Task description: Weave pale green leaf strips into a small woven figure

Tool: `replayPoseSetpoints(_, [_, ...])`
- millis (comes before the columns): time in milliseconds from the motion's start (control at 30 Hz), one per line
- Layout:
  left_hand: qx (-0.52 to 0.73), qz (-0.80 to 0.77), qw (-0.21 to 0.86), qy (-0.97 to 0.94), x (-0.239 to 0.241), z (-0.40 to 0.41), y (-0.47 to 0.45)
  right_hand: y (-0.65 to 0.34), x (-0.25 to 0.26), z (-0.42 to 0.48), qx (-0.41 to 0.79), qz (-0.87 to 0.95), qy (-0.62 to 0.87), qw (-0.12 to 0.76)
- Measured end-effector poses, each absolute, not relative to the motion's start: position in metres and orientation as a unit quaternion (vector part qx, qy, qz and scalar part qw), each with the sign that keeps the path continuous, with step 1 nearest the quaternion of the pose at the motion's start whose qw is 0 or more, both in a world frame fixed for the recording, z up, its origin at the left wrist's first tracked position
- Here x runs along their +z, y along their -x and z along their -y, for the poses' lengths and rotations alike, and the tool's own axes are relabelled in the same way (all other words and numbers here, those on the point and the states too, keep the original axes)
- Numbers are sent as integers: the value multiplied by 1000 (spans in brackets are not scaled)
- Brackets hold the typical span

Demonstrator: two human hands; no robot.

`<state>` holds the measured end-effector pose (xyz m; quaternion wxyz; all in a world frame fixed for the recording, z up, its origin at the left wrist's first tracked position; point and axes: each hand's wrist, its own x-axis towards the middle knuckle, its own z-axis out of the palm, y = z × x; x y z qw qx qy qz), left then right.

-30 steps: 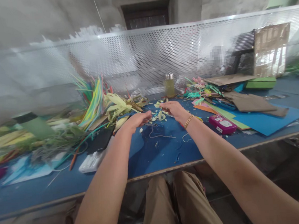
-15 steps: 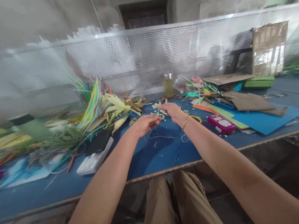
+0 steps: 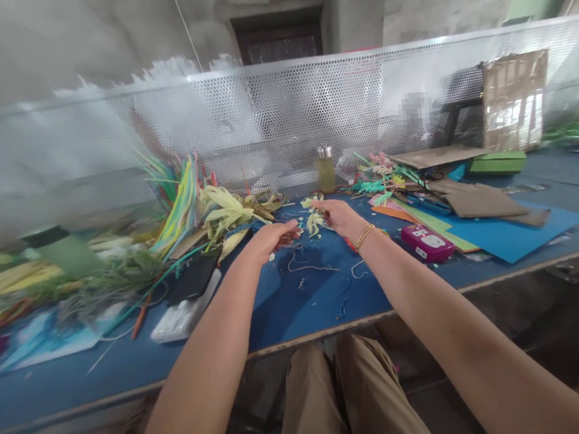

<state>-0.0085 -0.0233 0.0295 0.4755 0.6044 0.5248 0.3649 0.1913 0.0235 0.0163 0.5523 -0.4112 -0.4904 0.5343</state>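
Both my hands reach out over the blue table (image 3: 301,303) near its far middle. My left hand (image 3: 271,237) is curled, its fingertips pinched on something small and dark red that I cannot make out. My right hand (image 3: 338,216), with a gold bracelet (image 3: 364,236) at the wrist, is closed over a small heap of pale yellow-green leaf scraps (image 3: 314,220). The two hands are a few centimetres apart. Loose bits of string (image 3: 309,265) lie on the table just in front of them.
A heap of dried husks and coloured strips (image 3: 188,208) lies left, with a black phone (image 3: 191,277) and a white case (image 3: 180,317). A small glass bottle (image 3: 325,169) stands behind. A pink box (image 3: 428,242), coloured paper (image 3: 511,229) and cardboard (image 3: 478,199) lie right. A perforated metal screen (image 3: 272,125) backs the table.
My hands drew together half a second ago, then moved slightly apart. The right hand now rests on the leaf scraps again. The camera tilted a little.
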Motion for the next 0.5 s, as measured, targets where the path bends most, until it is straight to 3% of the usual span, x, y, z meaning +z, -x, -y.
replayPoseSetpoints(133, [512, -479, 470, -536, 20, 11, 7, -185, 14, -15, 527, 575, 397, 484])
replayPoseSetpoints(333, [498, -427, 507, -559, 10, 11, -1, -181, 14, -7, 536, 620, 370, 438])
replayPoseSetpoints(500, [557, -419, 529, -485, 12, 13, -5, -180, 16, -4, 556, 566, 395, 463])
